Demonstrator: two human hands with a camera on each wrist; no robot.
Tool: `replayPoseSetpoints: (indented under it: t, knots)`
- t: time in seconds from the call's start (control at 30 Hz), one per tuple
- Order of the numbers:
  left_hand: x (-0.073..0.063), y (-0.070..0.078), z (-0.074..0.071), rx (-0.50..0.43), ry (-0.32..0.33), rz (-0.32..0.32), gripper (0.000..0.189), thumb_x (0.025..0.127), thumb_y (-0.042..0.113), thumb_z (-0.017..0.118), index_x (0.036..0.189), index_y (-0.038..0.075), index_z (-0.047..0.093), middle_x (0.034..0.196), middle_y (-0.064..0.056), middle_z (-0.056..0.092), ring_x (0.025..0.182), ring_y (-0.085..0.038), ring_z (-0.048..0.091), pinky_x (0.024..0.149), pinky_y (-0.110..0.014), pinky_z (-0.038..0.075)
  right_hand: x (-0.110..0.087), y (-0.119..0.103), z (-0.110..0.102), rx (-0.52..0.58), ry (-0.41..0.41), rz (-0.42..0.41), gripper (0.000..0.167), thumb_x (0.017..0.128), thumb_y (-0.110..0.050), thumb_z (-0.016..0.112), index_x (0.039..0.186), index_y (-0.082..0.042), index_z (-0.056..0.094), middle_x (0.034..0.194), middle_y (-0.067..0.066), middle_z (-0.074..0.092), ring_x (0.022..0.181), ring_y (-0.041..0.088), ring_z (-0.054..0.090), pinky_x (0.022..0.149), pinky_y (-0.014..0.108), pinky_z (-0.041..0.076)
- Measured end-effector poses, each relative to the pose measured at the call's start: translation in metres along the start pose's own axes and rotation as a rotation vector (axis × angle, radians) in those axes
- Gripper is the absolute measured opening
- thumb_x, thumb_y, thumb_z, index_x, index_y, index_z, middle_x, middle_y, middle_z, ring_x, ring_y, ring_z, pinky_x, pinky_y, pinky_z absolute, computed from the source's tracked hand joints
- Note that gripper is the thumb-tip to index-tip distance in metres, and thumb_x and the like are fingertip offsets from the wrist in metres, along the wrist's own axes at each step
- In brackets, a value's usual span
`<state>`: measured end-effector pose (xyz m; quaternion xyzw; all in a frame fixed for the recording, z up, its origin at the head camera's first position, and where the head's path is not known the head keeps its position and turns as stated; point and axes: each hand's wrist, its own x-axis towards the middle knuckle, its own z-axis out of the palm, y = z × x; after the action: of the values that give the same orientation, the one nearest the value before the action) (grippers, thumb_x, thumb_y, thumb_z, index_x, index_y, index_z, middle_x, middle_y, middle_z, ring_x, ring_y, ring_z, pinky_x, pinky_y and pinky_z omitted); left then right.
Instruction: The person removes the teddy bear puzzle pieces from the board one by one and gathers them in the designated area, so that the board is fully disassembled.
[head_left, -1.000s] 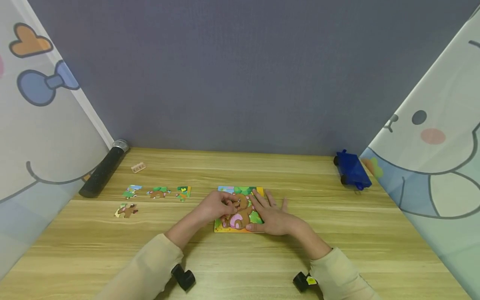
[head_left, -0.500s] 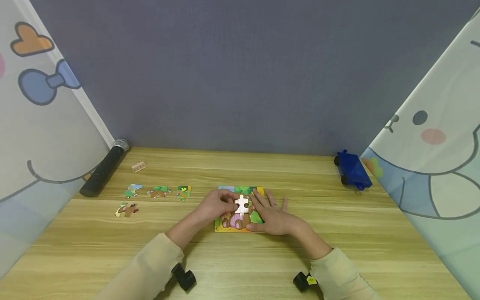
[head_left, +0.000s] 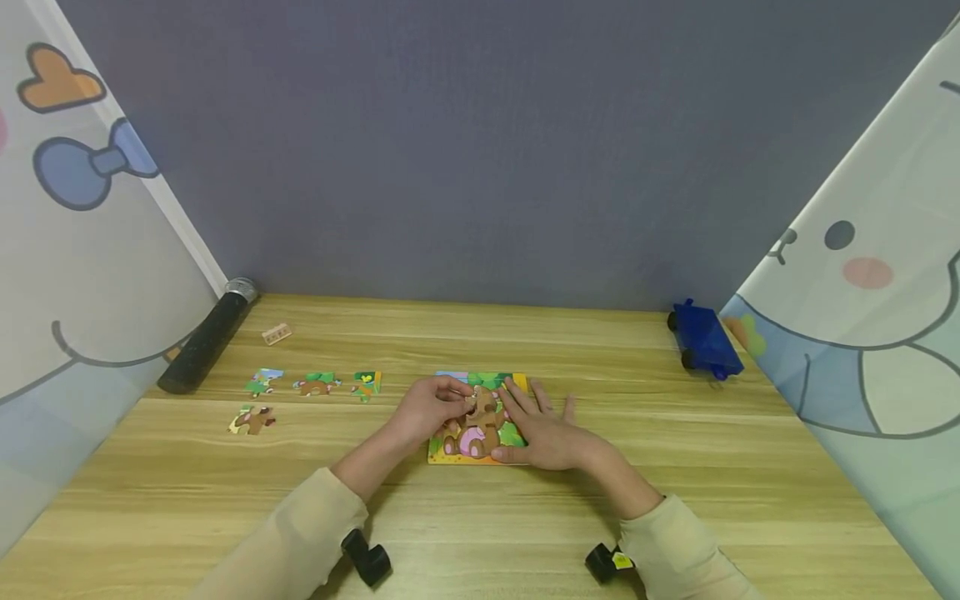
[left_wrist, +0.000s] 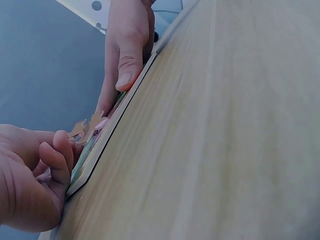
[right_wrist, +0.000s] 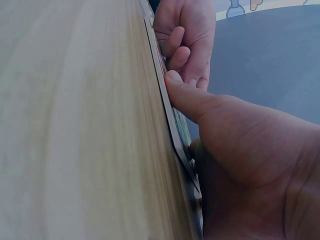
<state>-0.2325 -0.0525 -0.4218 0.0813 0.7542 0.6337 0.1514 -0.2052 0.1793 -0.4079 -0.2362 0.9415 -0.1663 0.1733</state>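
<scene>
A jigsaw board [head_left: 465, 461] with a bear picture lies flat on the table at the middle of the head view. Thumb and fingers of my left hand [head_left: 431, 410] pinch a brown puzzle piece [head_left: 482, 405] over the bear's upper body. In the left wrist view that piece [left_wrist: 86, 131] stands tilted up from the board. My right hand [head_left: 551, 437] rests on the board's right side with fingers spread. Its thumb lies along the near edge and covers part of the picture. The left fingers hide some of the board's left side.
Several loose puzzle pieces [head_left: 318, 384] lie on the table [head_left: 480, 533] left of the board. A small beige block [head_left: 277, 334] sits behind them, near a black microphone [head_left: 206, 346] at the left edge. At the back right stands a blue toy cart [head_left: 707, 340]. A grey wall [head_left: 480, 167] rises behind.
The pinched piece has tilted in my left fingers: it looked white half a second ago and now looks brown again. My right hand has stayed on the board.
</scene>
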Motion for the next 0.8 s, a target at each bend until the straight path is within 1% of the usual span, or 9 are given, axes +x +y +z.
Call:
replayPoseSetpoints:
  t: [0.27,0.37,0.47,0.53,0.6,0.67,0.8]
  knots:
    - [-0.002,-0.003,-0.007,-0.037,-0.003,0.003,0.020,0.095,0.003,0.068,0.114,-0.003,0.067,0.088,-0.011,0.069,0.059,-0.012,0.054,0.048,-0.021,0.041,0.000,-0.002,-0.001,0.001,0.008,0.003,0.096,0.096,-0.066,0.054,0.164,-0.015,0.009,0.169,0.006,-0.003,0.151,0.040,-0.015,0.100,0.083,-0.010]
    - [-0.003,-0.004,-0.009,-0.048,-0.008,0.006,0.019,0.095,0.003,0.067,0.114,-0.003,0.066,0.088,-0.010,0.068,0.059,-0.012,0.054,0.049,-0.021,0.042,-0.001,-0.001,-0.002,0.023,0.017,-0.001,0.094,0.097,-0.063,0.054,0.164,-0.015,0.008,0.169,0.007,-0.004,0.151,0.040,-0.013,0.100,0.083,-0.011]
    - [-0.003,-0.005,-0.012,-0.060,-0.013,0.002,0.019,0.096,0.003,0.067,0.114,-0.003,0.066,0.089,-0.011,0.068,0.060,-0.011,0.054,0.050,-0.020,0.042,-0.002,0.000,-0.004,0.051,0.046,-0.011,0.092,0.099,-0.058,0.056,0.164,-0.016,0.007,0.169,0.007,-0.004,0.151,0.043,-0.010,0.101,0.083,-0.009]
    - [-0.005,-0.006,-0.015,-0.069,-0.011,-0.011,0.019,0.096,0.004,0.067,0.114,-0.002,0.066,0.092,-0.011,0.069,0.061,-0.011,0.055,0.051,-0.020,0.041,-0.002,0.001,-0.006,0.058,0.079,-0.011,0.089,0.099,-0.056,0.057,0.164,-0.016,0.010,0.169,0.008,-0.002,0.150,0.045,-0.008,0.101,0.084,-0.006]
    - [-0.006,-0.006,-0.018,-0.069,-0.006,-0.021,0.019,0.096,0.004,0.067,0.115,-0.002,0.066,0.094,-0.011,0.069,0.061,-0.012,0.056,0.051,-0.020,0.041,-0.003,0.003,-0.008,0.046,0.108,0.000,0.088,0.099,-0.055,0.058,0.164,-0.016,0.014,0.169,0.008,0.001,0.150,0.047,-0.006,0.102,0.084,-0.002]
    - [-0.008,-0.006,-0.022,-0.065,0.000,-0.027,0.020,0.096,0.004,0.067,0.115,-0.001,0.066,0.095,-0.011,0.068,0.061,-0.012,0.056,0.051,-0.020,0.042,-0.004,0.006,-0.009,0.026,0.121,0.017,0.088,0.098,-0.056,0.058,0.163,-0.015,0.016,0.169,0.008,0.003,0.150,0.048,-0.005,0.102,0.084,0.000]
    - [-0.012,-0.005,-0.032,-0.055,0.007,-0.035,0.021,0.096,0.004,0.067,0.116,-0.001,0.066,0.095,-0.011,0.067,0.062,-0.012,0.056,0.051,-0.020,0.042,-0.004,0.012,-0.009,-0.005,0.093,0.045,0.092,0.097,-0.059,0.058,0.163,-0.012,0.014,0.169,0.009,0.001,0.150,0.048,-0.006,0.104,0.082,-0.001]
